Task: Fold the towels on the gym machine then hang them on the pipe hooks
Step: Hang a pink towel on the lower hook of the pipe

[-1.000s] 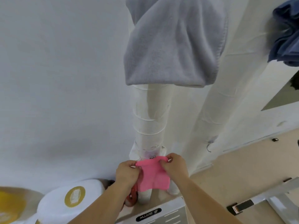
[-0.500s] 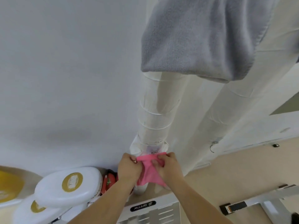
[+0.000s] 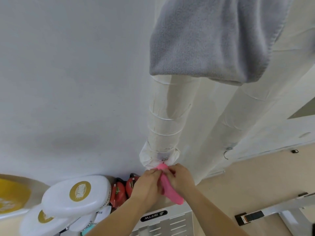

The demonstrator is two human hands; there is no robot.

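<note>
Head view: left hand [image 3: 148, 182] and right hand [image 3: 180, 178] each have their grip clamped on the pink towel [image 3: 170, 189], bunched just below the hook [image 3: 164, 159] on the white pipe [image 3: 167, 123]. Above, a grey towel [image 3: 213, 38] hangs over the same pipe.

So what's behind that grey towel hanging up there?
The white wrapped pipe runs up behind the grey towel. Whatever holds the towel is covered.

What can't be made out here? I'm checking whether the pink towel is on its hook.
- Head view: hook under the pink towel; left hand and right hand cover it.
- Grey towel: its hanger is cut off by the top edge.
- Gym machine: mostly cut off by the bottom edge.
</note>
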